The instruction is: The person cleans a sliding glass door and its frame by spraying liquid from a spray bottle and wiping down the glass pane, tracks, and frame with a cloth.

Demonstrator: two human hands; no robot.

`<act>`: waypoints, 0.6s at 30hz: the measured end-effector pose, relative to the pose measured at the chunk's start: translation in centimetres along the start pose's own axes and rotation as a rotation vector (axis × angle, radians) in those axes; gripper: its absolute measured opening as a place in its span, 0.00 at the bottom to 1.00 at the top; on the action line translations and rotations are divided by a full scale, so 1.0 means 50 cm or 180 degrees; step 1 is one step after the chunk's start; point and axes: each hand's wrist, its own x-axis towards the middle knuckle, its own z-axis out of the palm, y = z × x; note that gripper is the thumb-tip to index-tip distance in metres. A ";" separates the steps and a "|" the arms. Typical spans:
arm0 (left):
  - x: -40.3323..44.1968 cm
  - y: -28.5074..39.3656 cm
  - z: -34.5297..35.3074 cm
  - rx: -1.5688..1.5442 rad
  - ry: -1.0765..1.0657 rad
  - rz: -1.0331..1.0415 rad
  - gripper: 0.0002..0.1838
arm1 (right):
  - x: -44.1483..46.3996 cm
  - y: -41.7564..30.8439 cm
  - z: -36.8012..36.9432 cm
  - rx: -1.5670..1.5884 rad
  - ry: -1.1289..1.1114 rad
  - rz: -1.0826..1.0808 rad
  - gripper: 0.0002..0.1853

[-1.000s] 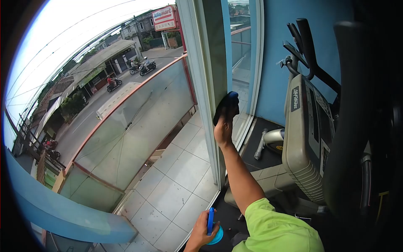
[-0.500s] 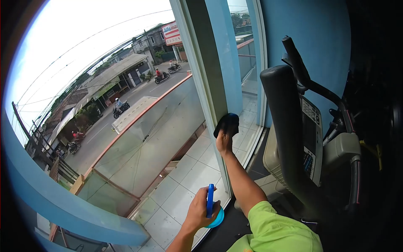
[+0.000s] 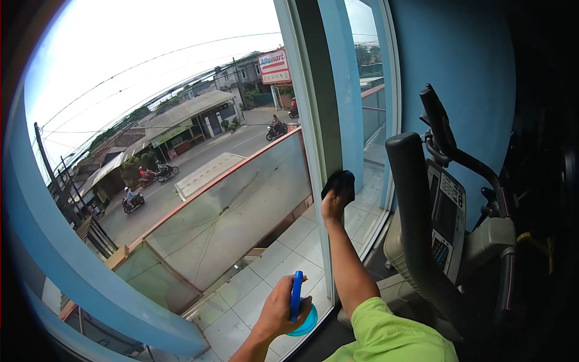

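My left hand (image 3: 276, 306) is wrapped around a spray bottle (image 3: 296, 294) with a blue trigger head and a light-blue body, low in front of the glass. Fingers of my right hand (image 3: 332, 206) are closed on a black cloth (image 3: 341, 183). The cloth rests on the dark window post (image 3: 325, 114), partway up it. Part of the bottle's neck is hidden by my left hand.
An exercise machine (image 3: 443, 205) with long black handles stands close to the right of my right arm. A blue wall (image 3: 452, 78) rises behind it. Beyond the glass are a tiled balcony (image 3: 259, 289), a panelled railing (image 3: 229, 223) and a street with motorbikes.
The view has shifted, so the window post and machine appear farther right and lower. Both hands keep their holds, and the cloth stays against the post. Motorbikes outside have moved.
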 end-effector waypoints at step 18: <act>0.093 0.152 -0.148 -0.0054 -0.0160 0.0707 0.27 | 0.229 -0.167 0.054 0.0207 0.0266 -0.1034 0.23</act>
